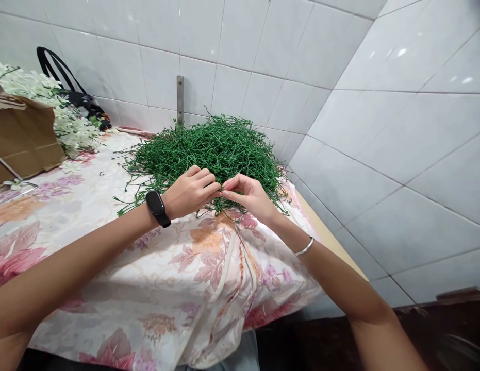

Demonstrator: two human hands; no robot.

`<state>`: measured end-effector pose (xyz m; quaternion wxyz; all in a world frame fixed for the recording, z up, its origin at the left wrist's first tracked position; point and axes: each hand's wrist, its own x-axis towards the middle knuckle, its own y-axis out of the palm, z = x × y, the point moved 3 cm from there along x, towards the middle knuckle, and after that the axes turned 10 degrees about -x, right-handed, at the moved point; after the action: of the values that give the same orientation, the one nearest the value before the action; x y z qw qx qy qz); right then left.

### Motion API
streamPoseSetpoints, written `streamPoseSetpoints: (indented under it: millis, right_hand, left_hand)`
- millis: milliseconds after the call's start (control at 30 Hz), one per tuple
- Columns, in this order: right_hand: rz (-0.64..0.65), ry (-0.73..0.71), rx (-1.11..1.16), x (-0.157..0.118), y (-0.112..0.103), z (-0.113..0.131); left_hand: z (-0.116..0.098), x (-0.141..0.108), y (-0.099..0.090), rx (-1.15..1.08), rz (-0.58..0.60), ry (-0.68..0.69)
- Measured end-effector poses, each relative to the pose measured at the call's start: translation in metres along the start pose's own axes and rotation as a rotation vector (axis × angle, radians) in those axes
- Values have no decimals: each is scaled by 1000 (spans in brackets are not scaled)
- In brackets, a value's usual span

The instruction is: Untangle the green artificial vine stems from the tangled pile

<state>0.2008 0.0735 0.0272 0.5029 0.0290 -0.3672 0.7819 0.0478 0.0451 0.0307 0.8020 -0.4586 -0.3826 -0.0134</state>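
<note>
My left hand [192,191], with a black band on its wrist, is closed, its fingertips pinched together. Thumb and forefinger of my right hand [250,197] also form a pinch, right up against the left fingertips. Whatever lies between them is too small and covered to make out. Just behind and below both hands spreads a big tangled pile of thin green artificial stems [216,144], with loose ends sticking out at its front edge.
A floral cloth [143,278] covers the table and hangs over its front. At the left are white artificial flowers [75,126], a brown cardboard box [25,139] and a dark bag [85,103]. Tiled walls [243,46] close in the back and right; a metal bracket [180,98] stands behind the pile.
</note>
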Motion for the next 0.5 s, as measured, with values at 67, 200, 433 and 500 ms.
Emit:
streamPoseSetpoints:
  millis: [67,200,433,500]
  right_hand:
    - [-27,-90,-207,-3,1,3]
    - [-24,-164,-490,-6,9,2]
    - [-340,-347,-649,-24,-12,57]
    - [-190,-266,-441,-50,-4,79]
  left_hand:
    - [-1,0,3,-7,39,-4]
    - [-4,0,5,-21,98,16]
    - [7,-2,1,60,54,0]
    - [12,-3,1,77,44,-12]
